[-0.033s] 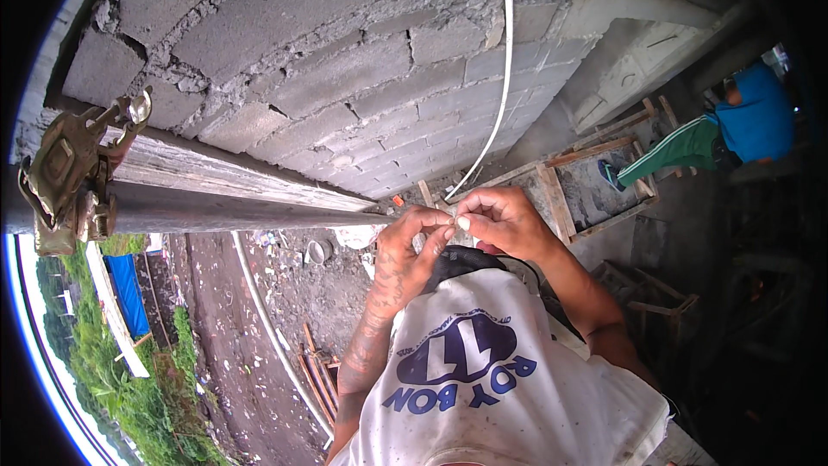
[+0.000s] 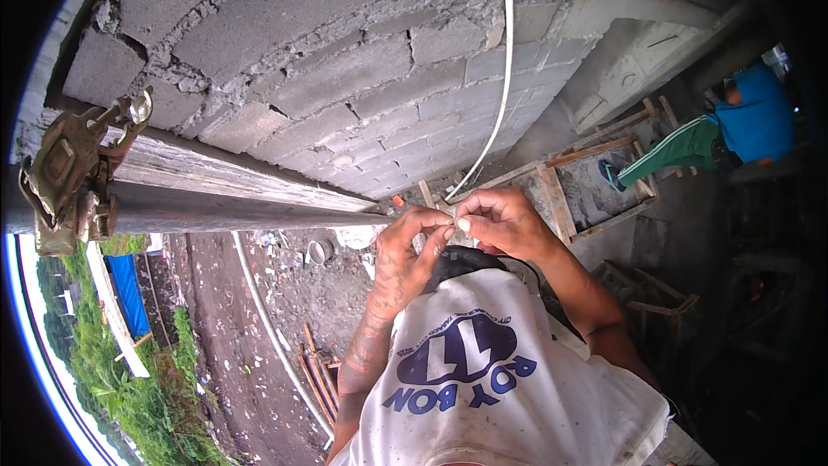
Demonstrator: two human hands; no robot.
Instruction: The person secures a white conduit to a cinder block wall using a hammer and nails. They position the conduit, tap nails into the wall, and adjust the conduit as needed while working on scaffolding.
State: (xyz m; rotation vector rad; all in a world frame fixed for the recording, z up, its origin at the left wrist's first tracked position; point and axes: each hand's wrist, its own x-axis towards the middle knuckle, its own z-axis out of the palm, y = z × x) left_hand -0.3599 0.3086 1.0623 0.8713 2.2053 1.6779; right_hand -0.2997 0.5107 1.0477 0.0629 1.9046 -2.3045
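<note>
My left hand (image 2: 403,259) and my right hand (image 2: 509,223) meet in front of my chest. Thumb and forefinger are pinched on each, and the fingertips of the two hands almost touch. Whatever sits between them is too small to make out. Below the hands is my white sleeveless shirt (image 2: 552,380) with dark blue print, and a black item (image 2: 461,263) lies at its edge, partly covered. Behind the fingertips a thin white hose (image 2: 496,112) hangs down along the grey block wall (image 2: 345,69).
At left, a metal scaffold clamp (image 2: 73,173) grips a steel pipe (image 2: 207,204) beside a timber post (image 2: 216,164). Far below, a person (image 2: 716,125) in a blue top stands by a wooden-framed mortar bed (image 2: 595,190). Littered ground (image 2: 233,319) and a long pale pipe (image 2: 263,311) lie lower left.
</note>
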